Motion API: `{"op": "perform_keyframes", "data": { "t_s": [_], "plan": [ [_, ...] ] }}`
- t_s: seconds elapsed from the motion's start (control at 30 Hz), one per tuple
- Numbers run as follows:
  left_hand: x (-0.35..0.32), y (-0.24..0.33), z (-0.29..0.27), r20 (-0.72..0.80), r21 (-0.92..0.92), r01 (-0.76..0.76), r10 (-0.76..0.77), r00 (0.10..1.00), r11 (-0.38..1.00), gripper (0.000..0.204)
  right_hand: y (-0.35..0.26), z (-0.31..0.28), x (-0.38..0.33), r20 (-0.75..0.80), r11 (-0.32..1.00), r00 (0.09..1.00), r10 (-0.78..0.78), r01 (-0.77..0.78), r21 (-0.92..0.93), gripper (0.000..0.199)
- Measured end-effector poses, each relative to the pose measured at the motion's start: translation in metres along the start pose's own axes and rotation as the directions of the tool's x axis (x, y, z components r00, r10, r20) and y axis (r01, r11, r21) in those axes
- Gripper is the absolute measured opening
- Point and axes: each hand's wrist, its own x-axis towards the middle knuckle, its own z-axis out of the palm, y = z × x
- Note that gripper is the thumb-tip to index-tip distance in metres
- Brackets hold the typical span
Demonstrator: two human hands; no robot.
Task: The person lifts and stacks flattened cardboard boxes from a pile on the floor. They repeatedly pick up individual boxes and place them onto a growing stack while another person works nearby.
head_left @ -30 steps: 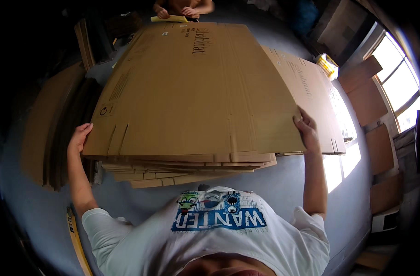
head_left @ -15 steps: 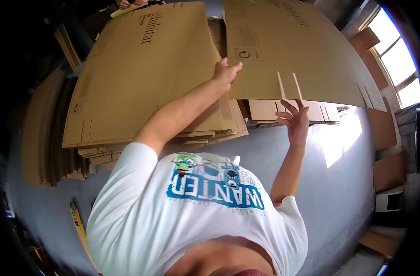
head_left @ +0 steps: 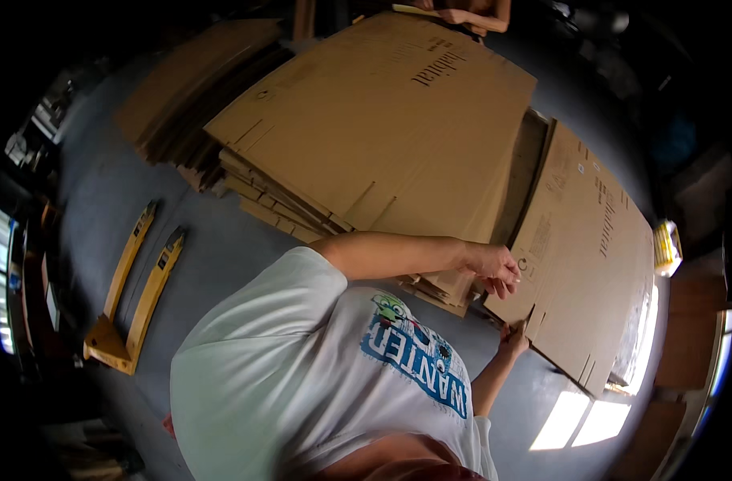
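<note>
On a grey warehouse floor [head_left: 221, 240] beside a stack of flattened cartons [head_left: 366, 136], the left hand [head_left: 492, 268] and right hand [head_left: 514, 341] each grip the near edge of one cardboard sheet [head_left: 590, 256].

- The left hand [head_left: 492, 268] is at the end of a bare forearm stretched straight across the chest toward the right of the view, elbow slightly bent.
- Its fingers [head_left: 506, 280] curl loosely downward, knuckles up.
- The right hand [head_left: 513, 340] is raised on an upright forearm just below the left hand.
- Its fingers point up; its grip is hidden.
</note>
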Motion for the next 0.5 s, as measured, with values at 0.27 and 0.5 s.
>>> {"op": "perform_keyframes", "data": {
  "t_s": [0.27,0.5],
  "plan": [
    [-0.291,-0.013,-0.117,-0.668,0.639,0.188,0.418,0.615,0.746,0.037,0.013,-0.016,0.017,0.12,0.984,0.981,0.153,-0.163,0.072,0.042],
    [-0.514,-0.032,-0.26,-0.66,0.305,0.894,0.75,-0.051,0.329,0.034,-0.034,0.057,-0.049,0.094,0.805,0.964,-0.248,0.259,-0.534,0.028]
  ]
}}
